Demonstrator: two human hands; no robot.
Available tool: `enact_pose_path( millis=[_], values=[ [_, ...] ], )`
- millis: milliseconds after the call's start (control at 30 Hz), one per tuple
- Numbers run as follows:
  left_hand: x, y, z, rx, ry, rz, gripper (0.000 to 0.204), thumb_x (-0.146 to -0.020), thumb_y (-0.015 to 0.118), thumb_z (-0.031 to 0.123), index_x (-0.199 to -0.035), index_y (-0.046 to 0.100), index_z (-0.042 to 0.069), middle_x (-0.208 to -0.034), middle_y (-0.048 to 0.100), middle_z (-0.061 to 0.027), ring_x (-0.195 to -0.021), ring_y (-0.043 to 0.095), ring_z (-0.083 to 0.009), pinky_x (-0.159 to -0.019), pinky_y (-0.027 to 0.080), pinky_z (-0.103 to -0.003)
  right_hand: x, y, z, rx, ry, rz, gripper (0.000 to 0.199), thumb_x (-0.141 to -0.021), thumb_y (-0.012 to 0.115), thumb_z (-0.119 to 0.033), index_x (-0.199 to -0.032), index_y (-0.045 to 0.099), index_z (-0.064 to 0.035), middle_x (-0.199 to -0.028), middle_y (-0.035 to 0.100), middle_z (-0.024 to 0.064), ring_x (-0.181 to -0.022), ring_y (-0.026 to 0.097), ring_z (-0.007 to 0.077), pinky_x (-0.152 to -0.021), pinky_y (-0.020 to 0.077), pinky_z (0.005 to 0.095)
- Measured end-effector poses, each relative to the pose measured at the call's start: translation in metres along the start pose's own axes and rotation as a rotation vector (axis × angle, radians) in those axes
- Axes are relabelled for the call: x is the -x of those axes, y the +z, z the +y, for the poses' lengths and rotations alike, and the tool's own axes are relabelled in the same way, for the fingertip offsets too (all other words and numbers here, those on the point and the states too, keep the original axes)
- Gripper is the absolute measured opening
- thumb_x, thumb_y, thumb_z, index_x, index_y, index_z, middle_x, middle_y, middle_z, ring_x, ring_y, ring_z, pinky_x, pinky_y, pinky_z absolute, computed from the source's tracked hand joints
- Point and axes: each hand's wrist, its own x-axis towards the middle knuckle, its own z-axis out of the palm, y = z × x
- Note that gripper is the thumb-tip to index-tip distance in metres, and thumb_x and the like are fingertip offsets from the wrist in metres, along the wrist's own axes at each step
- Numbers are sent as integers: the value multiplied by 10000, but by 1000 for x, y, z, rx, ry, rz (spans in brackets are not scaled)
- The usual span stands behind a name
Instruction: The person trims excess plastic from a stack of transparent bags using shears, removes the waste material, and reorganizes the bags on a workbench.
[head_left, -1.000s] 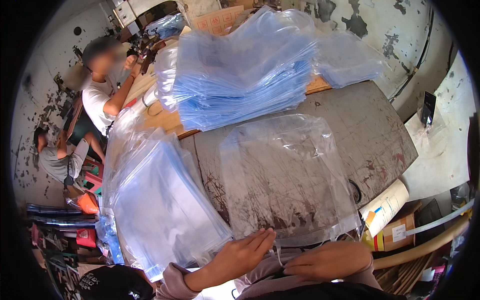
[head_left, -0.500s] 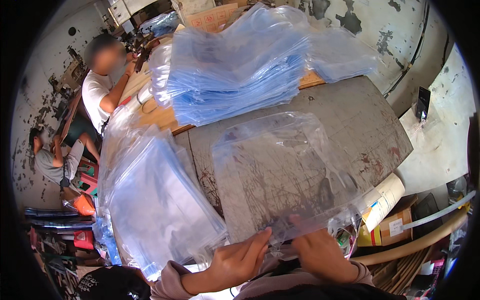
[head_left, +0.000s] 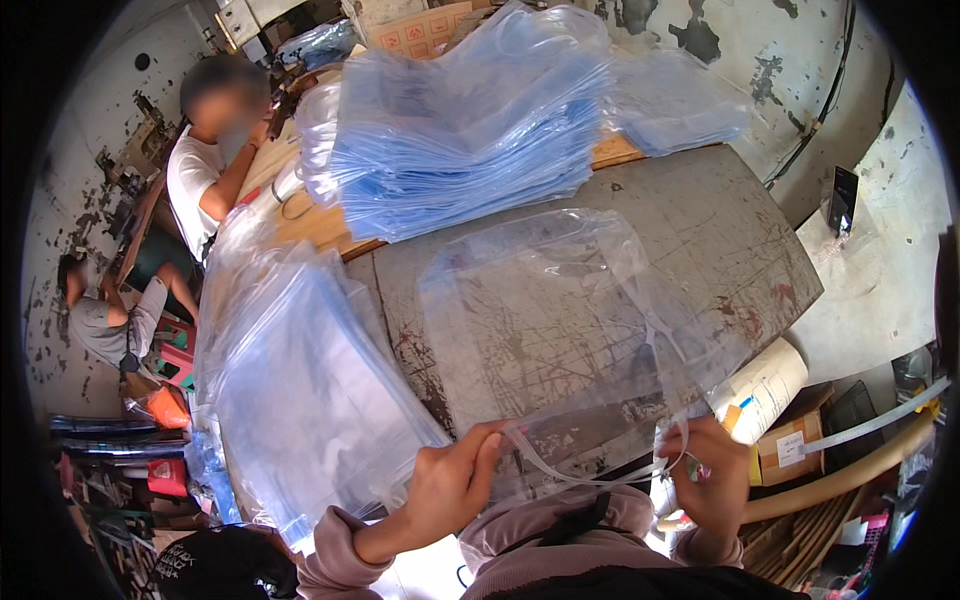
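A clear plastic bag (head_left: 540, 340) lies flat on the worn grey tabletop (head_left: 735, 235), its near side lifted at the table's front edge. My left hand (head_left: 450, 485) is closed, thumb against fingers, on the bag's near left corner. A thin whitish strip (head_left: 570, 480) sags in a curve along the near edge between my hands. At the right end of that strip, my right hand (head_left: 710, 478) is closed with curled fingers, pinching the strip beside the bag's near right corner. Left of the bag rests a fanned pile of clear plastic sheets or bags (head_left: 310, 390).
A tall stack of bluish clear plastic (head_left: 470, 150) stands at the back, with a smaller pile (head_left: 680, 105) to its right. Beyond the right edge are a paper roll (head_left: 765, 390) and cardboard box (head_left: 795, 450). One person (head_left: 205, 170) works at far left; another (head_left: 105, 315) sits behind.
My hands have moved apart, the right one going rightward and the left one slightly left and up. The whitish strip now shows between them, and the bag has shifted a little.
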Motion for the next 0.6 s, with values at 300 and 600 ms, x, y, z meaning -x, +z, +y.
enact_pose_path(
  millis=[300,600],
  values=[
    [30,33,29,-446,918,-424,391,-818,518,79,-1184,517,-57,-1184,564,-184,-1081,579,-225,-731,539,-274,-62,59,47,247,-204,-179,593,-846,487,-9,-1365,203,43,-1419,130,322,-1255,304,474,-970,387,428],
    [37,27,16,-344,787,-493,451,-813,469,100,-1225,469,-85,-1245,512,-192,-1171,500,-285,-970,421,-337,-154,104,79,-1223,264,178,373,-927,470,-139,-1258,346,-18,-1188,517,173,-1057,539,265,-859,454,350]
  ],
)
